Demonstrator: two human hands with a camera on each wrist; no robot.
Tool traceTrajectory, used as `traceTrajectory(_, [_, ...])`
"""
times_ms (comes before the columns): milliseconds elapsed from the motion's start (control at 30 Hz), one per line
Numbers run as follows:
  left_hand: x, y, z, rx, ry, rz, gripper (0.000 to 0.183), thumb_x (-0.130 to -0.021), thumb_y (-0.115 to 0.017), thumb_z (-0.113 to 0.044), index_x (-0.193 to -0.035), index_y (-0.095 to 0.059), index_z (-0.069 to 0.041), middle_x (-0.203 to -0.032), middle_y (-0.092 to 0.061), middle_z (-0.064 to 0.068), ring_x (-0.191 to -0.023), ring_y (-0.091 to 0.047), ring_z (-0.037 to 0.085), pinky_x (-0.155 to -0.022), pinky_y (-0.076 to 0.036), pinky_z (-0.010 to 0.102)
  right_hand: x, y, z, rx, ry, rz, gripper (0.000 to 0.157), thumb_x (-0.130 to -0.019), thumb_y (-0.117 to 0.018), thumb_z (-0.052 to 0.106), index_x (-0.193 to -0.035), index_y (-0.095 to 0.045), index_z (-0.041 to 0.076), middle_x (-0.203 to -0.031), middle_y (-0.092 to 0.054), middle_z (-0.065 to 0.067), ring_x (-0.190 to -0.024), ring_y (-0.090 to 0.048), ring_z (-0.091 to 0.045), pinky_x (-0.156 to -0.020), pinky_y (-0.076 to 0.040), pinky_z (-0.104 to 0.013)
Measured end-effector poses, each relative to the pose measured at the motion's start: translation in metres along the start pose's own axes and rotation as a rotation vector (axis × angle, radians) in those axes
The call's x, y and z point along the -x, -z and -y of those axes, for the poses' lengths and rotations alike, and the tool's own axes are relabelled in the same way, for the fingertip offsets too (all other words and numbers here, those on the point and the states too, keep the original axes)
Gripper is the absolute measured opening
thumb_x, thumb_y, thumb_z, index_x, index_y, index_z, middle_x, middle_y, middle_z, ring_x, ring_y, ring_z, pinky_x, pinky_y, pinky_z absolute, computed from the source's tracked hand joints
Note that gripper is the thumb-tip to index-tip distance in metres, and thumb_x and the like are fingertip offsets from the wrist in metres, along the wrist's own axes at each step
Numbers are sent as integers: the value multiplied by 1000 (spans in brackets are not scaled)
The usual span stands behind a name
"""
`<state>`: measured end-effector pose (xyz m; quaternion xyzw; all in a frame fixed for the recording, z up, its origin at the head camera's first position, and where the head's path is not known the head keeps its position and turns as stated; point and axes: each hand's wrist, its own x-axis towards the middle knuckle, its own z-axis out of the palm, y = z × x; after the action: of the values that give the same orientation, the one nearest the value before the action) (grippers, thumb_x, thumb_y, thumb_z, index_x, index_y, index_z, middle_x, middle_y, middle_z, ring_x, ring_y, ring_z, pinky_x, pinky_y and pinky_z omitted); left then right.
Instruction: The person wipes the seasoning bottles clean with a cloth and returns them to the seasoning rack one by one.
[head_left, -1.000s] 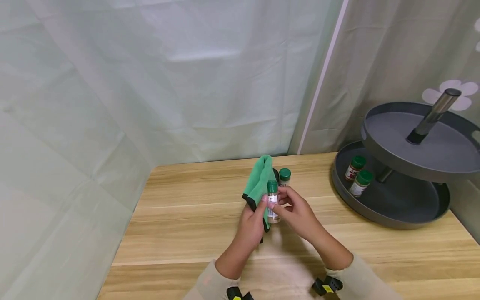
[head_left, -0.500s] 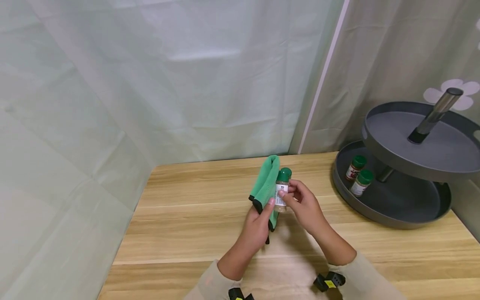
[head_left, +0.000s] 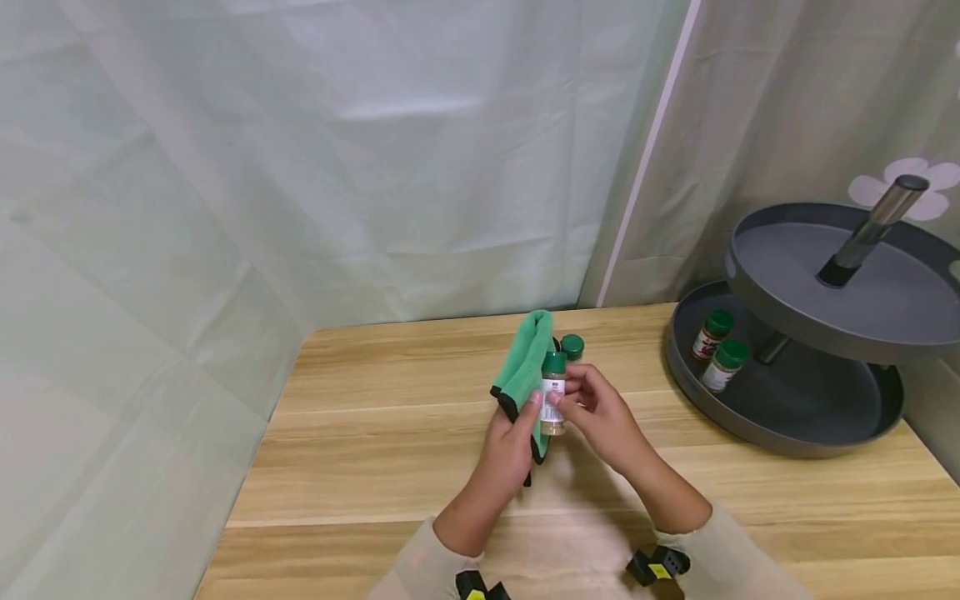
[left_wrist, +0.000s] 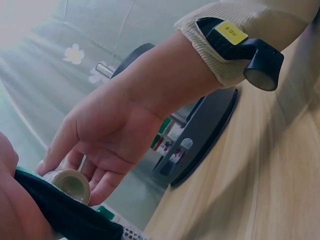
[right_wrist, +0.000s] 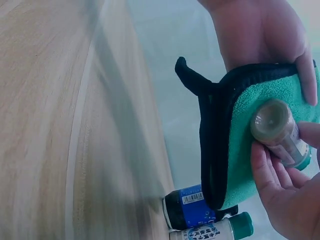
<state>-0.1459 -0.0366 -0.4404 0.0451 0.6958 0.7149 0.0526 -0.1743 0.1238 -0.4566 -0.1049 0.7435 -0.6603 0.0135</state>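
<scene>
My left hand (head_left: 507,454) grips a folded green cloth (head_left: 523,358) with black edging, held upright above the table. Against the cloth's right face, my right hand (head_left: 606,427) pinches a small spice jar (head_left: 552,404) between thumb and fingers. The jar has a green lid and a white label, and its pale contents show near the base. From the right wrist view, the bottom of the jar (right_wrist: 272,120) faces the camera, with the cloth (right_wrist: 245,135) spread behind it. The left thumb lies along the cloth right beside the jar.
Behind the hands stand another green-lidded jar (head_left: 573,347) and a dark bottle with a blue label (right_wrist: 192,206), partly hidden by the cloth. At right is a grey two-tier round tray (head_left: 780,433); its lower tier holds a red-labelled jar (head_left: 712,335) and a white-labelled jar (head_left: 725,367).
Both hands, with the cloth and jar, shifted right and away, then came partly back left and nearer. The jar stays against the cloth throughout.
</scene>
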Motion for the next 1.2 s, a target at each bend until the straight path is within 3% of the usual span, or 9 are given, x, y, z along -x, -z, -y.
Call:
traceTrajectory(333, [-2,3,0,14,-22,-16,57,-107,-46,-44,-151,-41,-8,-147,-56,7,-137,-48,19,-122,-32,43,1,-2,2,51,10,49,41,-96,-70,17,-133,-56,6,-114,-63,-18,-102,-61,-23,-82,-55,-24])
traceTrajectory(667, [0,2,1,0,-16,14,58,-106,-46,-46,-150,-42,-8,-148,-55,6,-141,-46,19,-122,-33,44,-1,4,2,66,-9,-26,46,-97,-69,18,-138,-55,2,-111,-61,-16,-97,-62,-18,-80,-55,-23])
traceTrajectory(933, [3,-2,-1,-11,7,1,56,-106,-49,-42,-150,-44,-8,-148,-55,7,-138,-46,18,-120,-34,43,-3,8,3,7,-49,-83,50,-99,-66,19,-143,-50,1,-116,-60,-19,-97,-62,-10,-82,-54,-18])
traceTrajectory(1200, [2,0,-1,-10,-4,-6,57,-107,-47,-44,-151,-42,-9,-148,-55,7,-138,-46,18,-121,-33,45,-2,7,4,-22,-68,17,46,-101,-63,17,-142,-49,1,-119,-59,-20,-98,-64,-14,-83,-57,-22])
